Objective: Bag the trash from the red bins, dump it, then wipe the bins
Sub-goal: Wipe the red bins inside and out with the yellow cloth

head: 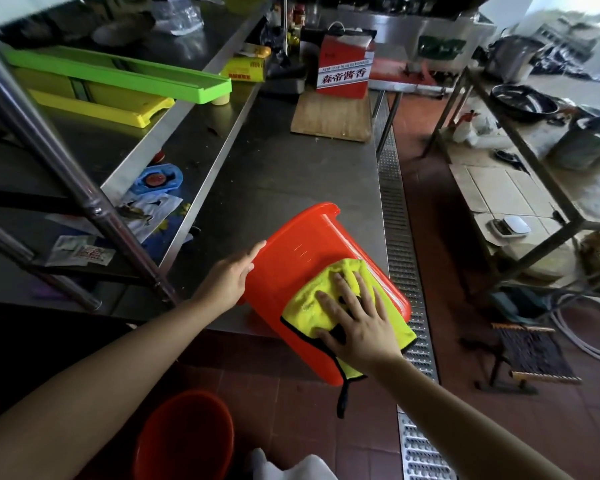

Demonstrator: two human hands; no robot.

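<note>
1. Red plastic is what both hands touch: a red bin [312, 258] lies tipped on its side at the near right corner of the steel table [274, 174], with one end hanging over the table's near edge.
2. The left hand [231, 280] rests against the left side of the bin, its fingers straight, flat on the plastic.
3. The right hand [355, 318] presses a yellow cloth [312, 306] on the upper side of the bin, with the fingers spread and straight; the cloth has a dark border, and a dark loop hangs down from it below the bin.
4. A second red bin [187, 434] stands on the tiled floor [326, 410] below the table's near edge, with its opening up.
5. At the far end of the table, a red paper bag [343, 69] stands on a wooden board [329, 117].
6. On the shelf along the table's left edge lie a green tray [118, 72] and a yellow tray [94, 105].
7. A metal drain grate [395, 209] runs in the floor just beside the table's right edge.
</note>
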